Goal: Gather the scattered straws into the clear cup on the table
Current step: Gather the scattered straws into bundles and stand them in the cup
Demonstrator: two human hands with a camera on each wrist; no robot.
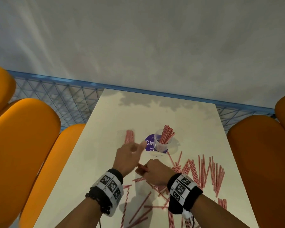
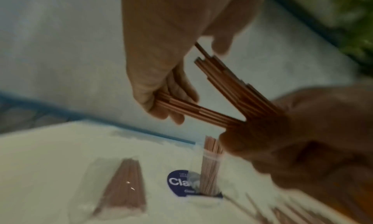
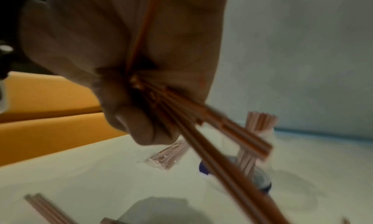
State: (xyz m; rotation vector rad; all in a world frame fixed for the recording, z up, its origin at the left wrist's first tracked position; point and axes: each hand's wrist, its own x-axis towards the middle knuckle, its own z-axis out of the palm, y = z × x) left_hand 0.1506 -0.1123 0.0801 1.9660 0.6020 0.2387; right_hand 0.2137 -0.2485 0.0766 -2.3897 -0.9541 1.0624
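The clear cup [image 1: 161, 145] stands mid-table with several red-striped straws [image 1: 167, 134] upright in it. My right hand [image 1: 152, 171] hovers just in front of it and grips a bunch of straws [image 3: 212, 131] in its fist. In the left wrist view this bunch [image 2: 232, 87] fans out of the right hand [image 2: 292, 139]. My left hand [image 2: 171, 112] curls its fingers round the ends of a few of those straws [image 2: 193, 111]. Many loose straws [image 1: 204, 171] lie scattered to the right of my hands and nearer me on the table [image 1: 155, 109].
A clear packet of straws [image 1: 129, 137] lies left of the cup. A round purple sticker [image 1: 149, 143] sits under the cup. Orange seats [image 1: 23, 137] flank the table on the left, and more orange seats [image 1: 262, 153] on the right. A blue mesh rail [image 1: 64, 96] runs behind.
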